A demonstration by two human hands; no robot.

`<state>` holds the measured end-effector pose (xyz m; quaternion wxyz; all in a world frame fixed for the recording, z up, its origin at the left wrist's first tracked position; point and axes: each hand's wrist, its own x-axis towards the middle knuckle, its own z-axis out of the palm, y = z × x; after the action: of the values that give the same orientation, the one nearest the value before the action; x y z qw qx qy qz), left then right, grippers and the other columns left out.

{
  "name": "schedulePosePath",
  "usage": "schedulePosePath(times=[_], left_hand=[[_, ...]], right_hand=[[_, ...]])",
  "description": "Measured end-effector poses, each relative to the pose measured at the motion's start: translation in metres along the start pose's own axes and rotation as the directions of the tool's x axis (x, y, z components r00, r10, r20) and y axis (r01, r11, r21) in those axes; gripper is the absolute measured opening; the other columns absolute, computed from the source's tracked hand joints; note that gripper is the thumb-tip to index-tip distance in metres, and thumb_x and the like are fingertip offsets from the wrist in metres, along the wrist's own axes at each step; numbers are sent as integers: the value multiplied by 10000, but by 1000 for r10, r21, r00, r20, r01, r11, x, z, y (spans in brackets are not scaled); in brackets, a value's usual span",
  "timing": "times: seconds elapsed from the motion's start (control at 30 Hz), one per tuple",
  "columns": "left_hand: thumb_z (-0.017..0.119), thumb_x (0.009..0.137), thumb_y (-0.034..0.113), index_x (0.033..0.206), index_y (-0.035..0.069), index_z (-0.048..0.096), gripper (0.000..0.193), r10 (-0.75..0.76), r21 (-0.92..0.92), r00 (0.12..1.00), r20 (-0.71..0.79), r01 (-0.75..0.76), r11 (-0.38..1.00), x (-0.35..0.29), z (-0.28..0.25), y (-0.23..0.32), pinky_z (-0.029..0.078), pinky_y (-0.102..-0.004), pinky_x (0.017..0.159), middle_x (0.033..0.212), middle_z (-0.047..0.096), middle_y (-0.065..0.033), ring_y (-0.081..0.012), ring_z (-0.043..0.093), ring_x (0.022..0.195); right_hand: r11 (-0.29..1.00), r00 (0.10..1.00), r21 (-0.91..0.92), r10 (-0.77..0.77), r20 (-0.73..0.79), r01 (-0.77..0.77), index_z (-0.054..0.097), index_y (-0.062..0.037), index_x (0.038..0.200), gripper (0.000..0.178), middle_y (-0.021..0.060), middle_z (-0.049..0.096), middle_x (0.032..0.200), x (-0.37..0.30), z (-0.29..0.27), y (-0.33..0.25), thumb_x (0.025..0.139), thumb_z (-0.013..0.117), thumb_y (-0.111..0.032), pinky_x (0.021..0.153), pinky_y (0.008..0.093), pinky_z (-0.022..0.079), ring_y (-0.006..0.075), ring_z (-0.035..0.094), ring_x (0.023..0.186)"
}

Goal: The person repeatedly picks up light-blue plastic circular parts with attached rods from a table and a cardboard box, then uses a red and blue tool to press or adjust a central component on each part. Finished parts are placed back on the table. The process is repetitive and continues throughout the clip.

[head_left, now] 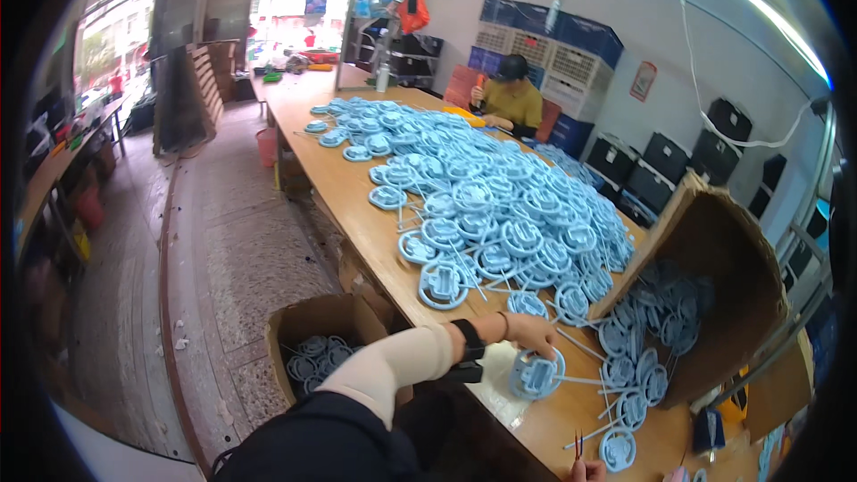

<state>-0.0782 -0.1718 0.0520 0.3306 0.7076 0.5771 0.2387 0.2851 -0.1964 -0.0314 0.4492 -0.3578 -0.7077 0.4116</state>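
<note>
At the wooden table (pixel 544 436), the left hand (pixel 532 334) pinches a round blue piece (pixel 537 378) by its rim, near a big blue pile (pixel 482 192). The right hand (pixel 586 471), partly cut off, holds a thin two-tipped tool (pixel 578 442). It seems best to keep the piece flat and still

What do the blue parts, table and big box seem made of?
Blue parts: probably moulded plastic, satin; repeated shapes, even colour.
Table: wood or wood-look laminate, smooth; warm tan top, grain unclear.
Box: likely cardboard, matte; brown, ragged edge.
</note>
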Motion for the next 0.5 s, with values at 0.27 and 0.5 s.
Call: schedulePosePath(times=[0.27, 0.5], left_hand=[[570, 866, 277, 902, 27, 617, 257, -186, -655, 958, -220, -3, 756, -64, 53, 40, 450, -226, 545, 747, 597, -14, -73, 547, 640], [556, 896, 204, 1005, 15, 589, 220, -178, -855, 954, -243, -124, 503, -58, 113, 59, 469, -210, 639, 831, 610, -9, -68, 565, 719]], right_hand=[[995, 997, -70, 79, 22, -77, 598, -1, 750, 133, 22, 578, 623, -9, 29, -84, 770, 689, -95, 504, 214, 391, 65, 500, 561], [958, 997, -284, 50, 60, -31, 592, -14, 770, 143, 107, 600, 661, 0, 16, -102, 772, 672, -132, 522, 282, 423, 203, 560, 562]])
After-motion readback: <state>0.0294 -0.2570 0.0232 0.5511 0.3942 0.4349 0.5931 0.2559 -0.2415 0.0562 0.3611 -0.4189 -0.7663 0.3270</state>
